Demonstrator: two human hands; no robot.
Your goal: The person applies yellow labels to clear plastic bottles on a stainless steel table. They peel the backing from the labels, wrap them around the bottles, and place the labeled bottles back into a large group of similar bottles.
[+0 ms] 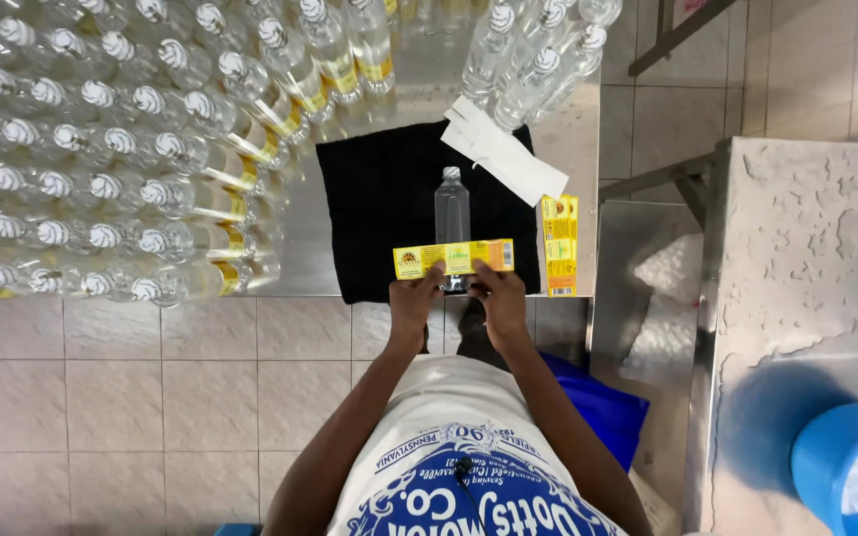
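A clear plastic bottle (452,208) with a white cap lies on a black cloth (379,208), cap pointing away from me. Both my hands hold a long yellow label strip (453,258) stretched flat across the bottle's lower end. My left hand (413,303) pinches the strip's left half. Its right half is held by my right hand (501,298). The bottle's base is hidden behind the strip and my fingers.
Many capped clear bottles (101,149), several with yellow labels, fill the metal table's left side; more bottles (538,50) lie at the back. White backing strips (503,149) and a stack of yellow labels (559,243) sit right of the cloth. A blue bucket (846,467) stands at lower right.
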